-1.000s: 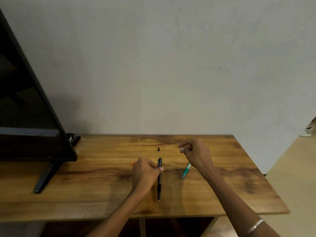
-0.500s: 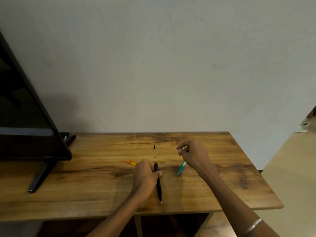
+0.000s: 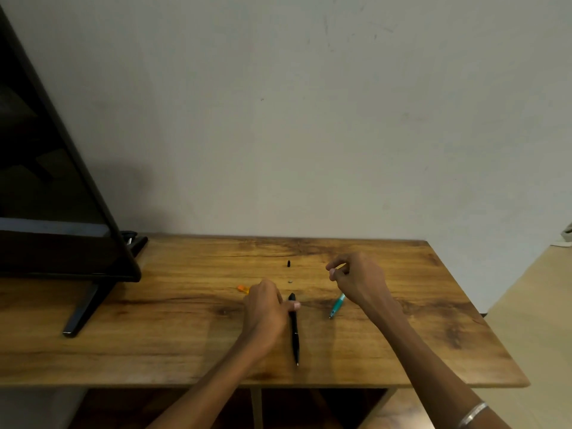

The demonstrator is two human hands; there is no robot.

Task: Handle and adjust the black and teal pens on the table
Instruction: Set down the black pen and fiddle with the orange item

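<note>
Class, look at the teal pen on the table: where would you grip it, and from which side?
Pinch the teal pen at its exposed lower barrel, coming from above. It lies flat and slanted on the table, tip toward the near edge; the right hand covers its far end.

We see a dark monitor [image 3: 52, 193] standing on the wooden surface [image 3: 173, 342] at left. A small black cap [image 3: 288, 263], a grey speck [image 3: 290, 281] and an orange item [image 3: 243, 288] lie mid-surface.
</note>
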